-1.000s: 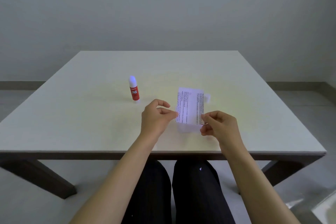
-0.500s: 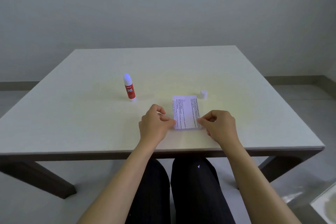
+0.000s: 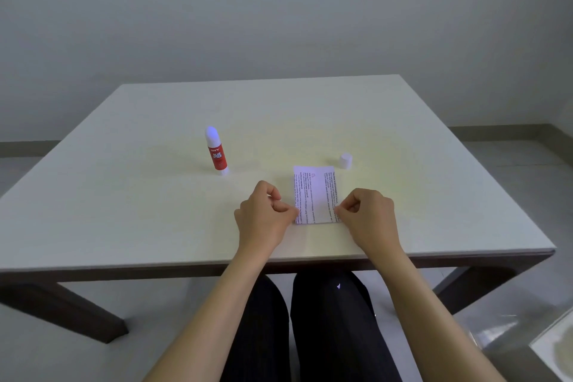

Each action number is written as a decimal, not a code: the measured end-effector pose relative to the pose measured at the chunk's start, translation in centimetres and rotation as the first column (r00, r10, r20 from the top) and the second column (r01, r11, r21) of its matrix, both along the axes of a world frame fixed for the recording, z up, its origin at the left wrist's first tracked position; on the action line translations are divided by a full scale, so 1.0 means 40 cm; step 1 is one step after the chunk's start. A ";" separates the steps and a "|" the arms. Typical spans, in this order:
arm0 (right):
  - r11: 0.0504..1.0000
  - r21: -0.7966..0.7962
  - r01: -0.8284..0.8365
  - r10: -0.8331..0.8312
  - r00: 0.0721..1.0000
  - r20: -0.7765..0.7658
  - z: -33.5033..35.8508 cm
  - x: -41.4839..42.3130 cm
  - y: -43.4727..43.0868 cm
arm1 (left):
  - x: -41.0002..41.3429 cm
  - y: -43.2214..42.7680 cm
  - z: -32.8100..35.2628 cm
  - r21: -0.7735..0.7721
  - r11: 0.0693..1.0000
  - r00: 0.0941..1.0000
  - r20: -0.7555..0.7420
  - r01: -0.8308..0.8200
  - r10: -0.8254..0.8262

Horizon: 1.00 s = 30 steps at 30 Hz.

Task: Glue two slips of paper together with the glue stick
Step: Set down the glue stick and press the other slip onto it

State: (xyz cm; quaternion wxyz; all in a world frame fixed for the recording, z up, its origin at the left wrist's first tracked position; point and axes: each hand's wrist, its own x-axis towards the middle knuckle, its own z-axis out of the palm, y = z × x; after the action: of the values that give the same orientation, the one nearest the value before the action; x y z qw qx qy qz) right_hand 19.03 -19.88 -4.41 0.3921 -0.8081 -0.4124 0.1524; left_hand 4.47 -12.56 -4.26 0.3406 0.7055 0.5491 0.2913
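Observation:
A printed paper slip (image 3: 316, 194) lies flat on the white table (image 3: 155, 211) near the front edge. My left hand (image 3: 263, 214) pinches its lower left edge and my right hand (image 3: 366, 214) pinches its lower right edge. I cannot tell whether a second slip lies under it. The red glue stick (image 3: 216, 152) stands upright to the left, uncapped, with its bluish tip showing. Its white cap (image 3: 345, 160) sits just beyond the slip's far right corner.
The table's front edge (image 3: 279, 259) runs just below my hands, with my legs in dark trousers under it. A grey wall stands behind the table. A pale object shows at the bottom right corner on the floor.
Both hands have lowered the slip from a raised, tilted hold down flat onto the table. The cap, earlier behind the slip, is in plain view. The glue stick has not moved.

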 end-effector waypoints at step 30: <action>0.923 -0.358 -0.137 0.345 0.706 0.619 0.002 -0.103 0.046 | -0.112 0.155 -0.002 -0.091 0.805 0.640 -0.557 0.586 -0.529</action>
State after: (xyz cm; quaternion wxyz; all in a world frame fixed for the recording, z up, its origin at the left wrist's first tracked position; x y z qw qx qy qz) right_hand 14.90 -18.03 -4.34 0.0724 -0.7941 -0.6021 -0.0407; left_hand -0.02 -6.35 -4.33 0.2032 0.9087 0.3640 -0.0202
